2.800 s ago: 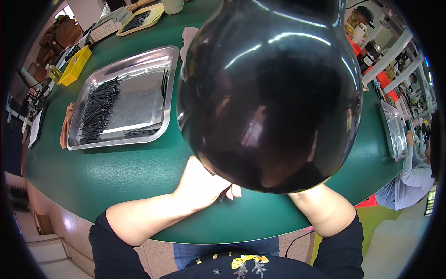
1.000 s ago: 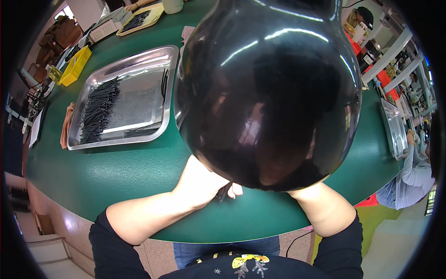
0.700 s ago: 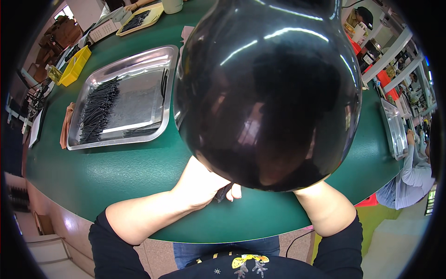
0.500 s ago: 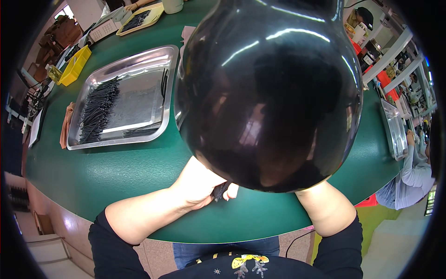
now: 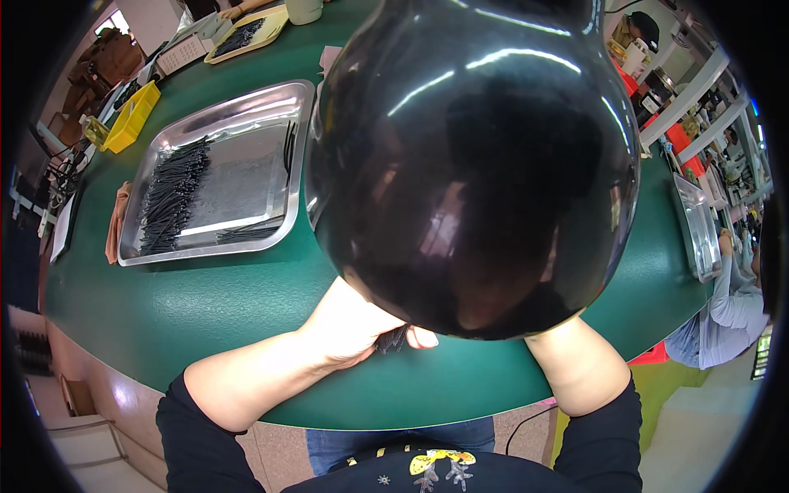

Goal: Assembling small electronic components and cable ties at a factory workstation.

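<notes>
A large glossy black lamp hood (image 5: 477,172) hangs over the work spot and covers most of both hands. My left hand (image 5: 349,324) comes out from under its lower left rim, curled round a small bunch of thin black wires (image 5: 391,338). The ends of the bunch poke out beside a fingertip, just above the green table. Of my right hand (image 5: 563,333) only the wrist end shows at the hood's lower right. Its fingers, and anything in them, are hidden.
On the green table (image 5: 205,308) at left, a metal tray (image 5: 246,193) bears many black wires (image 5: 174,193). A brown cloth (image 5: 119,222) lies beside it. Further off are a yellow bin (image 5: 134,117) and a cream tray (image 5: 271,29). Another metal tray (image 5: 697,230) and a person (image 5: 727,316) are at right.
The wire bunch has shifted slightly up under my left hand, and the fingertip beside it has moved a little to the right. Both forearms stay nearly still.
</notes>
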Available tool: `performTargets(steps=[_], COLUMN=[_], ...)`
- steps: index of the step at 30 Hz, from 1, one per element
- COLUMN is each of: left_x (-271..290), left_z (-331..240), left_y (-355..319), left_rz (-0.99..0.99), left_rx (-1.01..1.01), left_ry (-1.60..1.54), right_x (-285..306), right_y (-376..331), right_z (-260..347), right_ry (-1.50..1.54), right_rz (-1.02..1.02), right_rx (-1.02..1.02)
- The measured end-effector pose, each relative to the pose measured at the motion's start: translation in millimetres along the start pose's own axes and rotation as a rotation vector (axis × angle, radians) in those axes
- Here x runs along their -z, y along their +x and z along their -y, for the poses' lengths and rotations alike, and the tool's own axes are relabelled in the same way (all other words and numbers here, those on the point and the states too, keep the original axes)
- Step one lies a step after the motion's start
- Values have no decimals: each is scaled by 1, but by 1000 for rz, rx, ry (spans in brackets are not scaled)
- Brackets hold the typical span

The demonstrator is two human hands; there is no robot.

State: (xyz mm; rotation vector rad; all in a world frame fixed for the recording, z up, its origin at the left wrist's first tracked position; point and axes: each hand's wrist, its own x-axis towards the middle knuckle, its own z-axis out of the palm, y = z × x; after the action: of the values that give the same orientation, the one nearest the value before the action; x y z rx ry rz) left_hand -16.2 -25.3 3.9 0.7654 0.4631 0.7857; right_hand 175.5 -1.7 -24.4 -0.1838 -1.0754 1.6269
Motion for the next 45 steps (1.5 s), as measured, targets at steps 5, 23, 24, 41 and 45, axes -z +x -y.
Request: performTargets(steps=[5,23,24,41,45], left_x=[-4,-5,-6,4,-10], left_z=[-2,-2,-2,-3,-13], left_y=[3,-3,-4,1,0], left_rz=[30,35,1,1,19], left_rx=[-36,24,39,-164,170], left_ry=[5,31,70,725,241], right_x=[10,10,11,-12,-11], right_y=[-4,-11,-12,3,2], right_z=[-12,4,2,-2,0], right_ry=[-86,-291,-291,-67,-87], right_rz=[8,-16,-15,-171,-126], right_rx=[45,-574,-574,55,35])
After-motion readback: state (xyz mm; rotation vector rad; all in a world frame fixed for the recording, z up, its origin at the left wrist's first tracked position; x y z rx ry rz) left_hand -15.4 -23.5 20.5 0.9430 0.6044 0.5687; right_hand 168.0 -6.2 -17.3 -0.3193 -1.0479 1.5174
